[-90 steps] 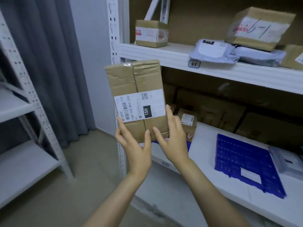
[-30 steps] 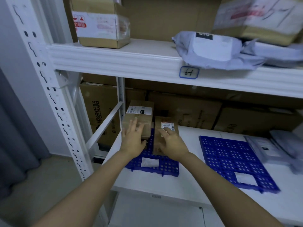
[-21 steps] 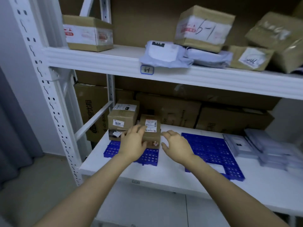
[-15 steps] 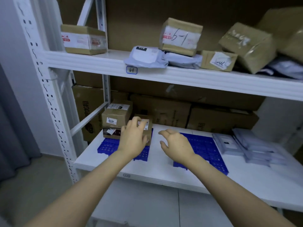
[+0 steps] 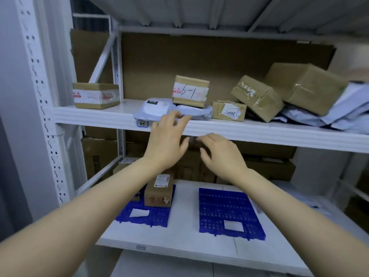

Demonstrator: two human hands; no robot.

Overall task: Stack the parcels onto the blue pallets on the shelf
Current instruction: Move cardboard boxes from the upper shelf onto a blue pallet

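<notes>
Two blue pallets lie on the lower shelf: the left pallet carries a small brown parcel, and a second parcel shows partly behind my left arm. The right pallet holds only a white label. My left hand is raised with fingers apart, its fingertips at the front edge of the upper shelf beside a grey mailer bag. My right hand hovers open just below that shelf edge. Neither hand holds anything.
The upper shelf carries several brown boxes, among them one marked 6-1, a taped box at the left and grey mailers at the right. Large cartons stand at the back of the lower shelf. A perforated white upright stands at the left.
Both hands have left the parcels on the left pallet and risen to the upper shelf's front edge. The camera has tilted upward.
</notes>
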